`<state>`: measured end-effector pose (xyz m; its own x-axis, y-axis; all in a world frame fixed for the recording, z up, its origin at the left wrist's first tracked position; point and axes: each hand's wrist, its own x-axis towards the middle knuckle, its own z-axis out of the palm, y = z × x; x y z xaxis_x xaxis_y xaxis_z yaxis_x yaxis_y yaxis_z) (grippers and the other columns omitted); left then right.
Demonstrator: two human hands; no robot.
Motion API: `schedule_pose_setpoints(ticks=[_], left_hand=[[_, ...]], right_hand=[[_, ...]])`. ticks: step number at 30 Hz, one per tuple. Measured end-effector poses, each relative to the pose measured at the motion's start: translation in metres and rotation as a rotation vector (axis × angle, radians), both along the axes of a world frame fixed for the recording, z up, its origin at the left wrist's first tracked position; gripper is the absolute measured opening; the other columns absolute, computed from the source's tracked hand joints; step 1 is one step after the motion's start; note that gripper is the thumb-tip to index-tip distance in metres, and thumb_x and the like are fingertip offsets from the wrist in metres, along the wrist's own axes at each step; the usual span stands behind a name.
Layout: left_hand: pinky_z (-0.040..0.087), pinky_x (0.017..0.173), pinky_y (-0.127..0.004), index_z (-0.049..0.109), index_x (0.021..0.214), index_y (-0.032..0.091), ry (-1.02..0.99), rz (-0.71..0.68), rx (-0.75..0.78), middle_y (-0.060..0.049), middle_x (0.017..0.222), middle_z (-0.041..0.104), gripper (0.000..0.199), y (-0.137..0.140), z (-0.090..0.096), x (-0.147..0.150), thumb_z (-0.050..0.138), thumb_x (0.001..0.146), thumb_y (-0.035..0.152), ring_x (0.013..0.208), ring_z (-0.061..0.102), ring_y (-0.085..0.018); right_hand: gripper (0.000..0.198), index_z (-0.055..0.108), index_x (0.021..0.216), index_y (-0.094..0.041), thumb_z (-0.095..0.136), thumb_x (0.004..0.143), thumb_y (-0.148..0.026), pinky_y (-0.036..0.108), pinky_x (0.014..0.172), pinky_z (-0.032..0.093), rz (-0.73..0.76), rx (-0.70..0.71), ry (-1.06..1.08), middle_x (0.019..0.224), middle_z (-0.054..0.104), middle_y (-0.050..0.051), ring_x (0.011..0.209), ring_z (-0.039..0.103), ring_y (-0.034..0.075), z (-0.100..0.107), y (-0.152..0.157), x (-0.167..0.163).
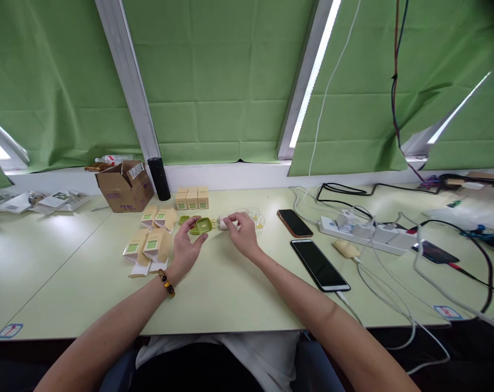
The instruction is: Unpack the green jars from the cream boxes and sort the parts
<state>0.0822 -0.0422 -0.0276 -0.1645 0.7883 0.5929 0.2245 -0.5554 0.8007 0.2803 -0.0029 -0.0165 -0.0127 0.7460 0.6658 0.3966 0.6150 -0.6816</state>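
My left hand (187,245), with a beaded bracelet at its wrist, grips a small green square case (204,226) between thumb and fingers. Just to its right, my right hand (243,233) has its fingers closed on a small pale, rounded piece (222,224), whose exact kind I cannot make out. A clear tray (260,219) with bits of yellow lies behind the right hand, partly hidden by it. Left of my left hand are several small cardboard boxes (157,242) with green windows, their flaps open. Behind my hands stands a row of closed small boxes (193,198).
A brown carton (126,188) and a black cylinder (159,179) stand at the back left. To the right lie two phones, one brown-edged (294,223) and one white-framed (320,265). Beyond them are a power strip (369,236), a yellowish charger (346,249) and tangled cables.
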Motion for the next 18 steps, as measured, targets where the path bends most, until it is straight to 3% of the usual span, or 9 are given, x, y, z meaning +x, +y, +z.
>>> schedule_pose_setpoints(ticks=[2,6,12,18], left_hand=[[0.051,0.111,-0.045,0.064,0.125,0.023,-0.004,-0.038,0.010,-0.011,0.132,0.069,0.047,-0.002,0.001,0.002,0.081,0.081,0.028,0.124,0.064,-0.026],[0.053,0.109,-0.045,0.065,0.126,0.024,0.018,-0.090,0.005,-0.011,0.132,0.070,0.048,-0.007,0.001,0.004,0.082,0.082,0.031,0.127,0.065,-0.027],[0.053,0.110,-0.045,0.065,0.133,0.025,0.061,-0.079,-0.024,-0.011,0.133,0.071,0.049,-0.012,0.001,0.003,0.077,0.090,0.044,0.127,0.065,-0.028],[0.057,0.102,-0.042,0.072,0.119,0.020,0.056,-0.121,-0.040,-0.013,0.120,0.077,0.044,-0.016,0.008,0.004,0.067,0.096,0.057,0.112,0.072,-0.027]], right_hand=[[0.013,0.068,0.106,-0.025,0.062,0.097,-0.033,0.040,0.080,0.053,0.119,-0.017,0.035,0.099,0.071,0.006,0.096,0.063,0.025,-0.002,-0.012,-0.006],[0.049,0.055,0.139,-0.027,0.068,0.091,-0.027,0.042,0.085,0.056,0.235,0.049,0.007,0.130,0.065,0.012,0.115,0.061,0.028,-0.012,-0.029,-0.014],[0.063,0.044,0.150,-0.031,0.067,0.092,-0.025,0.047,0.089,0.058,0.245,0.169,-0.032,0.144,0.056,0.014,0.131,0.054,0.033,-0.017,-0.034,-0.015],[0.060,0.043,0.152,-0.032,0.063,0.095,-0.027,0.051,0.093,0.059,0.239,0.191,-0.066,0.145,0.055,0.014,0.133,0.053,0.034,-0.020,-0.034,-0.009]])
